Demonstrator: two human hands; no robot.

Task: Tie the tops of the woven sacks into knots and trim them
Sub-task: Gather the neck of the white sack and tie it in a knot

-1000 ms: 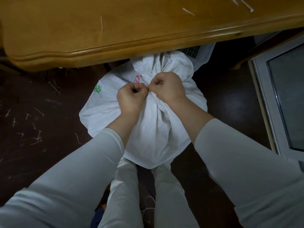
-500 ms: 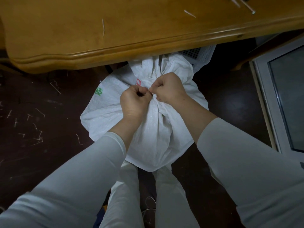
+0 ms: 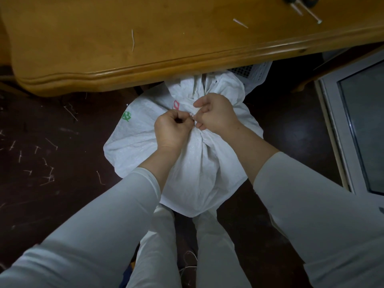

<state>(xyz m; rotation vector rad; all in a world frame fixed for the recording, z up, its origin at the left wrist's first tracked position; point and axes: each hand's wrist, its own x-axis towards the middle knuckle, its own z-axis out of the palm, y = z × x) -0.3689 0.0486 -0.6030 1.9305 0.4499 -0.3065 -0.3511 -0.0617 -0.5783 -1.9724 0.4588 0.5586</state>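
A full white woven sack (image 3: 199, 173) with green and red print stands on the dark floor, just below the table edge. Its top is gathered into a bunch under my hands, and loose fabric fans out beyond them toward the table. My left hand (image 3: 171, 129) is a closed fist on the left side of the gathered neck. My right hand (image 3: 217, 113) is closed on the right side, knuckles touching the left. A thin white string seems pinched between the two fists; the knot itself is hidden.
A wooden table (image 3: 145, 55) spans the top, with short white offcuts and long nails (image 3: 307, 11) on it. A white perforated basket (image 3: 257, 72) sits behind the sack. White thread scraps (image 3: 41, 163) litter the floor at left. A white-framed glass panel (image 3: 357, 129) stands at right.
Both fists have stayed clenched on the sack's neck and shifted slightly. My right hand has rolled so its fingers show more.
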